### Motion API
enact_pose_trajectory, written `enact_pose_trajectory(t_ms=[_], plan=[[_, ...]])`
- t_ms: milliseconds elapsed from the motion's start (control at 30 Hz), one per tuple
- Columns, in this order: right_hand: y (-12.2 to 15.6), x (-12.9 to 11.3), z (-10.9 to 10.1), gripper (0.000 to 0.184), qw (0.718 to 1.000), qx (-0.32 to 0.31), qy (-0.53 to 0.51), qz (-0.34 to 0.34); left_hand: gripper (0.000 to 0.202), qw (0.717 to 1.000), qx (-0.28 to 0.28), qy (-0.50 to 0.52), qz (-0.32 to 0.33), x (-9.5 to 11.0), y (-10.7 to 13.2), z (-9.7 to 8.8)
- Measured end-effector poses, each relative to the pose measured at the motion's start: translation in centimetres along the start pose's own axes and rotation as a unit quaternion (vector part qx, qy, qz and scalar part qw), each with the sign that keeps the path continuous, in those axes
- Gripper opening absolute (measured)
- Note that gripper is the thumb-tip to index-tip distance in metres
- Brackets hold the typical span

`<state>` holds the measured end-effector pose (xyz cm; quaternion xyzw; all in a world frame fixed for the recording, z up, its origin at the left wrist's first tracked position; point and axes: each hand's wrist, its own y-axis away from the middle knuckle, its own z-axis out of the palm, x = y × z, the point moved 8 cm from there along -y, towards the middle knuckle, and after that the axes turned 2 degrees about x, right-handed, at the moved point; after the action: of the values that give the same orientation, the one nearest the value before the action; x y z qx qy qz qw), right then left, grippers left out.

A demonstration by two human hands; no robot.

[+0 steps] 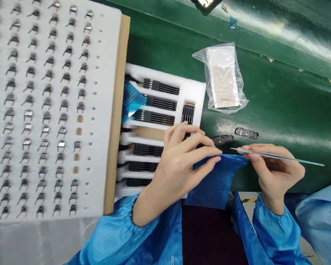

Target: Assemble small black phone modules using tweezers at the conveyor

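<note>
My left hand [182, 162] pinches the top edge of a blue perforated film sheet [217, 180] that hangs over the table's near edge. My right hand [273, 169] holds the sheet's right corner and grips thin pale tweezers [278, 156], whose tips point left towards my left fingers. Two small black parts [246, 133] lie on the green table just beyond the sheet. Under my left hand stands a white foam tray [193, 92] with slots full of black strips.
A large white foam board [105, 92] at the left carries several rows of small metal-and-black components. Another blue film piece [131, 99] lies on the foam tray. A clear plastic bag [224, 77] rests on the green table [287, 99]. Blue sleeves fill the bottom.
</note>
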<state>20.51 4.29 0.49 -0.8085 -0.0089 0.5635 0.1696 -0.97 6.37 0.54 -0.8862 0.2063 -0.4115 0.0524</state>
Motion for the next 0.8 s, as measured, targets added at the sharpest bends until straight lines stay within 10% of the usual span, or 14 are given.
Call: enact_pose_trajectory(t_ms=[800], plan=[[-0.1, 2.7, 0.8, 0.014, 0.998, 0.003, 0.024, 0.061, 0.01, 0.998, 0.006, -0.03, 0.05, 0.2, 0.2, 0.5]])
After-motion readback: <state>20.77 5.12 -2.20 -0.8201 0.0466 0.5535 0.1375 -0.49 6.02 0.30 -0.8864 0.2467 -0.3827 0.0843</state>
